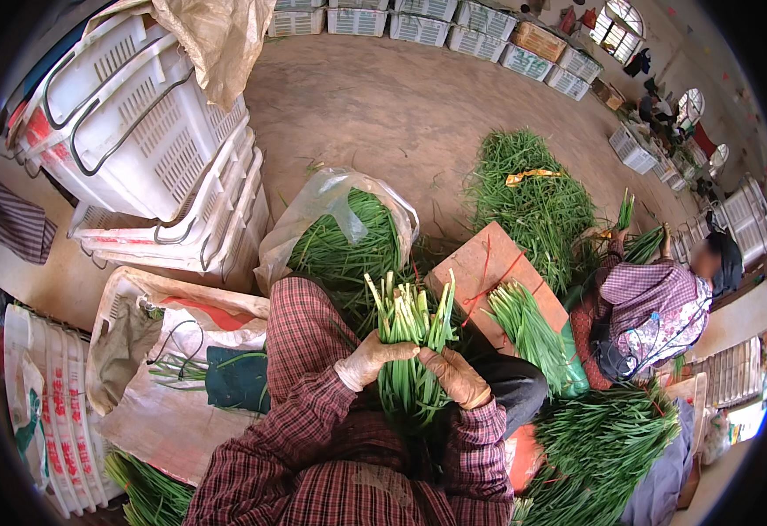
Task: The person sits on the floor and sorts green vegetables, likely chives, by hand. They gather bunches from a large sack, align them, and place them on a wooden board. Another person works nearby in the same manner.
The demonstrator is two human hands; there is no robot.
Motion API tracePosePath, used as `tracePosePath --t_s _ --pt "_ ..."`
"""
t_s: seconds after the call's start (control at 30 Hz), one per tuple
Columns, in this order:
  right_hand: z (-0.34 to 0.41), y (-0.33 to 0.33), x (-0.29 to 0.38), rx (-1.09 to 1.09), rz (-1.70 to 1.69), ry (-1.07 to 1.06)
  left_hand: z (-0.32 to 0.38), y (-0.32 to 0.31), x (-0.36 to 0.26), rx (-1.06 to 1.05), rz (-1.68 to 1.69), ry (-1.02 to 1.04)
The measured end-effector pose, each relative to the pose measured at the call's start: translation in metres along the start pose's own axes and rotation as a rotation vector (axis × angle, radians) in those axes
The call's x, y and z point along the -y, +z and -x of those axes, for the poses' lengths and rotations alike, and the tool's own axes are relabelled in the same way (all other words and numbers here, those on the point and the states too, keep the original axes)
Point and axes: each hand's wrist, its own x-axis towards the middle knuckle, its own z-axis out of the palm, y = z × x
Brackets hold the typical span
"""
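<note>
Both my hands wear pale, stained gloves and grip one bunch of garlic chives (409, 329), its whitish cut ends upward and its green leaves hanging down over my lap. My left hand (378, 358) is around the left side of the bunch, and my right hand (455, 378) around its right side. Just beyond, loose chives (350, 230) fill a clear plastic bag (304, 207). To the right, a smaller bunch of chives (528, 329) lies on a tilted reddish board (482, 263) with red ties (488, 292) on it.
Stacked white plastic crates (159, 131) stand at the left, near an open crate (110, 329). A heap of chives (528, 197) lies ahead right, more chives (607, 447) at the lower right. A co-worker (653, 296) sits at the right, holding chives. Crates (423, 29) line the far side.
</note>
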Motion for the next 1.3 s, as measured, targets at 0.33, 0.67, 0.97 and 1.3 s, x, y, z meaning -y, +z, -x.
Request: tracePosePath --t_s 0.33,0.67,0.97,1.3 --pt "0.017 -0.015 0.001 0.058 0.422 0.12 -0.001 0.024 -0.01 0.151 0.04 -0.018" --pt "0.042 0.005 0.064 -0.307 0.31 -0.462 0.001 0.042 -0.012 0.19 -0.052 -0.104" --pt "0.024 -0.014 0.051 -0.321 0.183 -0.49 -0.001 0.041 -0.009 0.333 -0.021 -0.127" --pt "0.017 0.007 0.083 -0.13 0.371 -0.403 0.0 0.044 -0.012 0.449 -0.118 -0.2"
